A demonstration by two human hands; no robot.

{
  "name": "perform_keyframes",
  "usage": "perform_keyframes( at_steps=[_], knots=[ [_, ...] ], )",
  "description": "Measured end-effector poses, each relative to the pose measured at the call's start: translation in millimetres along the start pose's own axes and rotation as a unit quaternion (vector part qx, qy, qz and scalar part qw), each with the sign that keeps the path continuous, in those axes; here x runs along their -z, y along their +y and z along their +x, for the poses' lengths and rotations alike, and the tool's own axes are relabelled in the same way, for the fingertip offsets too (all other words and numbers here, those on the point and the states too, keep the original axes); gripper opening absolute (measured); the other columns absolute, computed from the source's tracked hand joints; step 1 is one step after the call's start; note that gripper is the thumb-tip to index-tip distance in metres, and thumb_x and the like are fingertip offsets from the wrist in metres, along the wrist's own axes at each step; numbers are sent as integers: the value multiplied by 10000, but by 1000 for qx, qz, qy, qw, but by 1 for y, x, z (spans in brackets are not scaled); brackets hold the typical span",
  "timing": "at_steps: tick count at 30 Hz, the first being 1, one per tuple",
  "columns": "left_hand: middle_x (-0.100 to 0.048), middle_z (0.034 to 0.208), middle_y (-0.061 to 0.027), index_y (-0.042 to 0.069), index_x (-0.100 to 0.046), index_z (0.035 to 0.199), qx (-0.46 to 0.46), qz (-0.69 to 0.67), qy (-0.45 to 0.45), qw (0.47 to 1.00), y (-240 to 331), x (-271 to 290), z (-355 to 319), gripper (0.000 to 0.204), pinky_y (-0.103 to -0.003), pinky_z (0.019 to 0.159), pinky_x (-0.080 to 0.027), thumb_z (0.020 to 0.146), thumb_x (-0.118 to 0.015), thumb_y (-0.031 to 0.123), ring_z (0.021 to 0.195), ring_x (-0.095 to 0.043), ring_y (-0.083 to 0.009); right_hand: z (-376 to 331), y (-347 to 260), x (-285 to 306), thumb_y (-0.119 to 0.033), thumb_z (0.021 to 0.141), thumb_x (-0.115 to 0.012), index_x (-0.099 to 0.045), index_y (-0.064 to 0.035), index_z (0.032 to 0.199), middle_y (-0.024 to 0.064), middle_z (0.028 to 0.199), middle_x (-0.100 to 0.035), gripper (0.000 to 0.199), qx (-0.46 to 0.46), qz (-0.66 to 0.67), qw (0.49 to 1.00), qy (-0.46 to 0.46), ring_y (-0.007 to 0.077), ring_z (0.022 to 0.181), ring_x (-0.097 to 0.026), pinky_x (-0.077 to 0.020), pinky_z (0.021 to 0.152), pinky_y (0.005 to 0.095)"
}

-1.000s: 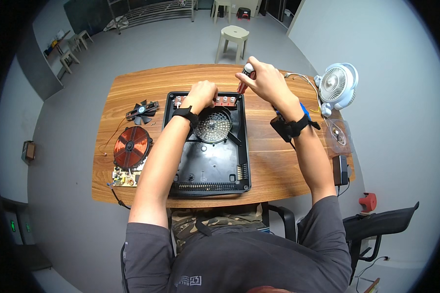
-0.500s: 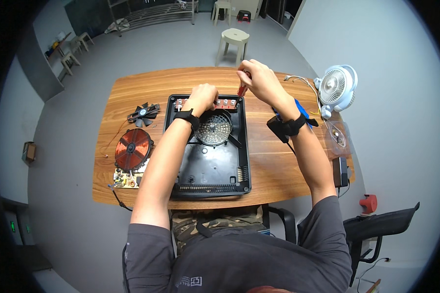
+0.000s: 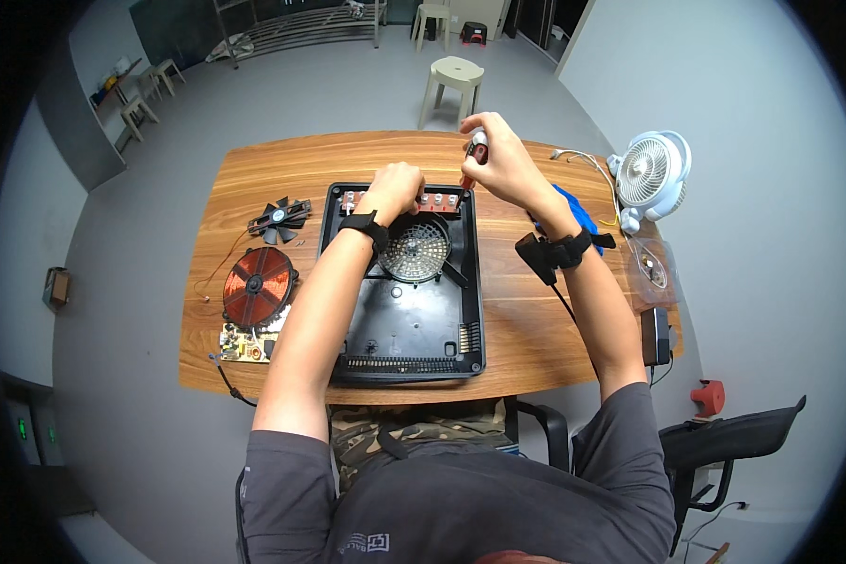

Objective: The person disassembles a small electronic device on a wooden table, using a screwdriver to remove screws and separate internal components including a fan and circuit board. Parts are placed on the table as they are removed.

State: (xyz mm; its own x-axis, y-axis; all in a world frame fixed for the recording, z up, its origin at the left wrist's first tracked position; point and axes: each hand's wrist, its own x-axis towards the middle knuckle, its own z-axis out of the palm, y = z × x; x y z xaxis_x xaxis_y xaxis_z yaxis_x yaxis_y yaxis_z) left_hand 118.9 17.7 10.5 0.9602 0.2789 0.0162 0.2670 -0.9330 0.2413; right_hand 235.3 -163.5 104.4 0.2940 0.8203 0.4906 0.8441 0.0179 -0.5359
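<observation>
A black open appliance casing (image 3: 409,320) lies on the wooden table, with a round grille (image 3: 414,249) in its floor. Along its far end runs a reddish-brown circuit board (image 3: 439,201) bearing several pale switches. My left hand (image 3: 397,188) rests closed at this board, its fingertips turned down; whether they pinch anything is hidden. My right hand (image 3: 498,164) grips a red-and-black screwdriver (image 3: 479,153), held upright with its shaft pointing down at the right end of the board. Whether the tip touches a screw is too small to tell.
Left of the casing lie a small black fan (image 3: 280,221), a copper coil (image 3: 258,287) and a circuit board (image 3: 244,344). On the right are a blue cloth (image 3: 578,218), a white desk fan (image 3: 647,174), a clear plastic box (image 3: 650,273) and a black power adapter (image 3: 656,336).
My right hand has shifted its hold, with the fingers opened more around the screwdriver, so more of the handle shows. My left hand stays at the board. The whole view has shifted slightly.
</observation>
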Motion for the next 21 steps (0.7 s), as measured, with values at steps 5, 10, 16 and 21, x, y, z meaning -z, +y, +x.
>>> perform_keyframes(
  at_steps=[5, 10, 16, 21],
  knots=[
    [-761, 917, -132, 87, -781, 950, 0, -5, 5, 1000, -2, -2, 0, 333, -445, 828, -562, 646, -901, 149, 948, -723, -331, -1, -20, 8, -152, 849, -695, -551, -7, 1102, 188, 1026, -600, 325, -39, -243, 969, 0, 368, 923, -665, -539, 786, 449],
    [-758, 936, -144, 96, -781, 967, 7, 1, -4, 1000, -1, 0, -1, 352, -449, 829, -561, 643, -905, 156, 963, -718, -342, 2, -5, 9, -278, 855, -745, -530, -19, 1113, 197, 998, -625, 425, -67, -77, 994, -50, 393, 955, -668, -542, 788, 471],
    [-761, 962, -157, 92, -783, 954, 9, -7, -1, 1000, 3, 2, -2, 344, -458, 834, -567, 637, -912, 128, 976, -724, -350, -3, -16, 2, -219, 856, -738, -532, -3, 1095, 206, 888, -622, 382, -24, -158, 987, -2, 395, 870, -652, -527, 771, 459],
    [-760, 965, -157, 92, -783, 958, 9, -11, -6, 1000, -1, 2, -1, 354, -457, 839, -568, 632, -914, 131, 979, -723, -350, 1, 3, -4, -233, 851, -739, -521, 5, 1131, 218, 939, -615, 427, -26, -133, 991, 19, 402, 884, -643, -523, 794, 464]
  ],
)
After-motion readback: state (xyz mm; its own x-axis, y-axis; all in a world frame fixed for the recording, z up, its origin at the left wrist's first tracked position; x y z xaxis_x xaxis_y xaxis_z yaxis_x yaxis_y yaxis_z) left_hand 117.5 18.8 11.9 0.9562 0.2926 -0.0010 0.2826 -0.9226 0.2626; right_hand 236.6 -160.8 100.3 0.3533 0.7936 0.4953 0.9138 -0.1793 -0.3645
